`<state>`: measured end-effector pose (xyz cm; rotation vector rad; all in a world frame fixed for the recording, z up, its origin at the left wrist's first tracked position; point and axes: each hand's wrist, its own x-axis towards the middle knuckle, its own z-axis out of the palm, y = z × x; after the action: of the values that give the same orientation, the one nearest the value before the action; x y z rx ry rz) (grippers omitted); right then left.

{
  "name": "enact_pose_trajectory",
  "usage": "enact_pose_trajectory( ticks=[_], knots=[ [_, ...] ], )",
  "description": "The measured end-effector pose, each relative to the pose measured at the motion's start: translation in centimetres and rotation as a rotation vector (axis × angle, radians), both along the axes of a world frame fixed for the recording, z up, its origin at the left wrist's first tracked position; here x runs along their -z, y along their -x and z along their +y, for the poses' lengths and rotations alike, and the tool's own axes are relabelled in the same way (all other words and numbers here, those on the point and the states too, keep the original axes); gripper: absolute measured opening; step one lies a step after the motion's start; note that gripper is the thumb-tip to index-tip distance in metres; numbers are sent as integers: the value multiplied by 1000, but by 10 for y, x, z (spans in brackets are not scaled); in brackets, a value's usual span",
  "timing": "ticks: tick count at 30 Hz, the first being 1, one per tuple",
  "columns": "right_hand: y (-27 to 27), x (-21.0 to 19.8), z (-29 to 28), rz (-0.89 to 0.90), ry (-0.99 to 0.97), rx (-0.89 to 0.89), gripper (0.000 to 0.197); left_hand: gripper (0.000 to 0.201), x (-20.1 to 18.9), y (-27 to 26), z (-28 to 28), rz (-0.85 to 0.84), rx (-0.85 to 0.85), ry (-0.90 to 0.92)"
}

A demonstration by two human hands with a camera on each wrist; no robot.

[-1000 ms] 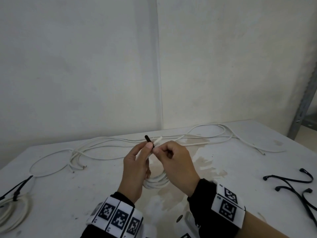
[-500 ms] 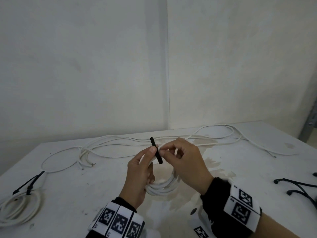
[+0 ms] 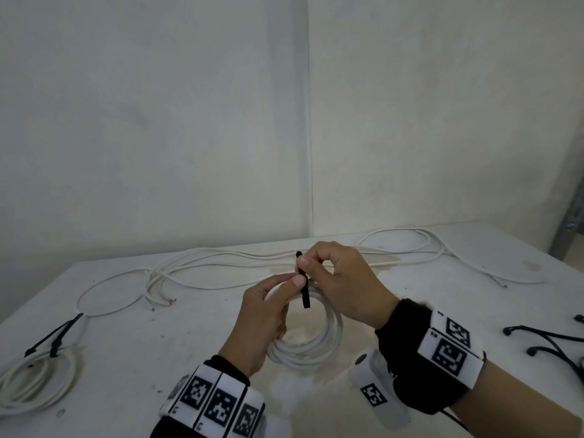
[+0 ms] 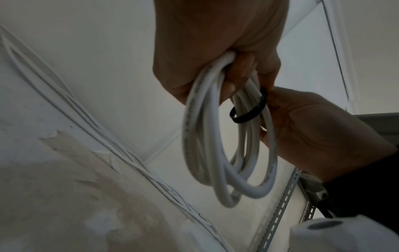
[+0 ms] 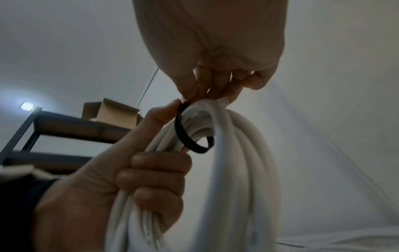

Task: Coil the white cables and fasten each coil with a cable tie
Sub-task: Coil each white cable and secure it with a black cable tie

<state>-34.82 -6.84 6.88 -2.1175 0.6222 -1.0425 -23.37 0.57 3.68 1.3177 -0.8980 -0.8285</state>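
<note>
The left hand (image 3: 262, 320) grips the white coil (image 3: 311, 346) above the table (image 3: 126, 358), thumb pressing the black cable tie (image 3: 304, 284); the right hand (image 3: 344, 282) pinches that tie, looped round the coil's strands.

Cable tie (image 3: 304, 287) ends meeting hidden behind fingers (image 3: 302, 263); finished coil (image 3: 30, 385) cut off left.
</note>
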Motion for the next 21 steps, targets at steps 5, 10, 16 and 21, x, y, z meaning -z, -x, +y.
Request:
enact_pose_trajectory(
  ticks=[5, 10, 16, 21],
  knots=[
    [-1, -15, -1, -175, -107, 69, 23, 14, -7, 8, -2, -7, 19, 10],
    [0, -21, 1, -260, -164, 44, 27, 15, -11, 9, -4, -22, 35, 32],
    [4, -4, 2, -131, -168, -106, 27, 22, -2, 11, 1, 53, 65, 51],
    [3, 10, -1, -257, -62, -8, 31, 26, -2, 12, 5, 88, 285, 40]
  ],
)
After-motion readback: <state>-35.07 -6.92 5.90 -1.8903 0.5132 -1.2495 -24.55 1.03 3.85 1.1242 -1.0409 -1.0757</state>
